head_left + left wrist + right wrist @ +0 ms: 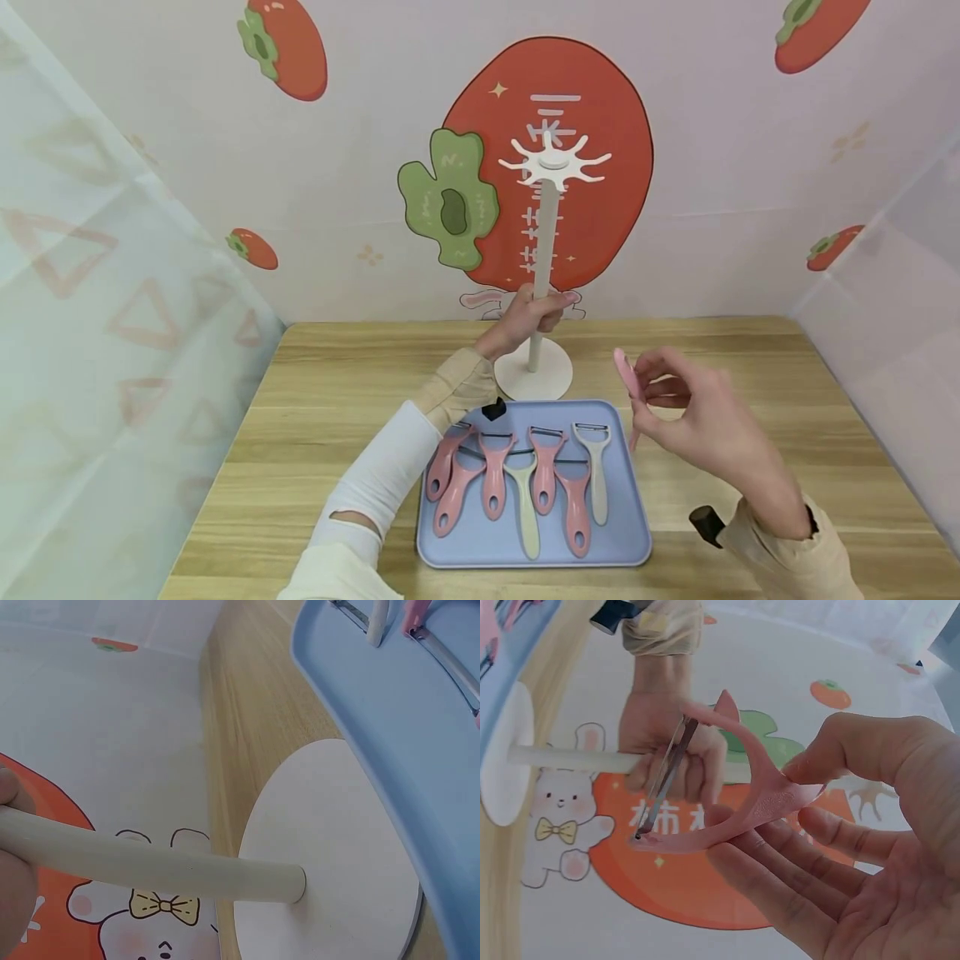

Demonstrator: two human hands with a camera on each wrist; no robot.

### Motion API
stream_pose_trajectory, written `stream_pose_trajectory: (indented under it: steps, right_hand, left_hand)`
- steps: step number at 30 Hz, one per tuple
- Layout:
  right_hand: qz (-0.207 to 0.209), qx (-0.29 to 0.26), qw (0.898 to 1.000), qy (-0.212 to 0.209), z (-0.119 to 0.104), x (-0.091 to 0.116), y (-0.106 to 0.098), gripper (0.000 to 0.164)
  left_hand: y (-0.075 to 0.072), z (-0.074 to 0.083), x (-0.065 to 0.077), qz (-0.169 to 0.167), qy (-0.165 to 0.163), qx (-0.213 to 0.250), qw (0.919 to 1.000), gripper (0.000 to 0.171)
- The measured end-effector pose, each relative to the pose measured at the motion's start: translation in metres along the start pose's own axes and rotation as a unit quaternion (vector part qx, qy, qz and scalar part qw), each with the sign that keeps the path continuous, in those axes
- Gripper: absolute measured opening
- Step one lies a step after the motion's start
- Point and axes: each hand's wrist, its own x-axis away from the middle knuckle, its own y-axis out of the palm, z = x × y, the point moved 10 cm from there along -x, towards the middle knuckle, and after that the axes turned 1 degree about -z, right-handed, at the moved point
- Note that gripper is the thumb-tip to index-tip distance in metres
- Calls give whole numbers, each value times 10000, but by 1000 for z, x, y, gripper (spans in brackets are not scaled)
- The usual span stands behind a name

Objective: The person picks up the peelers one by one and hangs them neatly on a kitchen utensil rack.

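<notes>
My left hand point(528, 315) grips the pole point(546, 242) of a white stand, fingers wrapped round it above the round base point(330, 817). The stand's top point(554, 160) spreads into several thin hooked arms. My right hand point(693, 408) holds a pink Y-shaped peeler point(769, 796) up over the table, to the right of the stand. In the right wrist view the thumb and fingers pinch it where handle and fork meet, its metal blade point(671, 769) facing the stand. Most of its handle is hidden by the hand.
A blue tray point(480, 553) lies in front of the base, with several pink peelers point(495, 479) and two pale ones, one cream-green point(528, 517), one whitish point(597, 483). Behind the wooden table point(330, 400) stands a wall point(360, 150) printed with persimmons.
</notes>
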Motion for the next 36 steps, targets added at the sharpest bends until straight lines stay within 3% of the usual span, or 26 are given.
stream_pose_trajectory:
  steps: [8, 15, 36]
  right_hand:
    - [616, -263, 9965, -507, -17, -16, -21, 46]
    - [1318, -652, 9856, -833, -30, -29, -38, 46]
    - [1947, -1062, 9699, -1007, -54, -66, -56, 57]
  left_hand:
    - [1, -1, 1, -59, -51, 96, 9999, 52]
    - [2, -1, 1, -60, -138, 216, 9997, 50]
    - [0, -1, 0, -30, -56, 131, 9999, 54]
